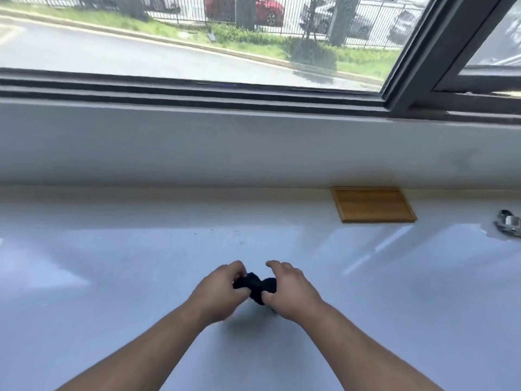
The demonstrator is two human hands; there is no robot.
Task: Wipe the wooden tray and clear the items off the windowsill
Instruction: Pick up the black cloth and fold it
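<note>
A small black cloth (258, 286) is bunched between both hands, low over the middle of the white windowsill (141, 277). My left hand (218, 290) grips its left end and my right hand (290, 292) grips its right end. The wooden tray (373, 204), a flat rectangular light-brown piece, lies bare on the sill against the back wall, up and to the right of my hands. Most of the cloth is hidden by my fingers.
A shiny metal object (509, 225) sits at the sill's right edge, partly cut off by the frame. A white ledge (197, 142) rises behind the sill to the dark window frame (197, 94). A few dark specks (214, 232) mark the sill ahead of my hands.
</note>
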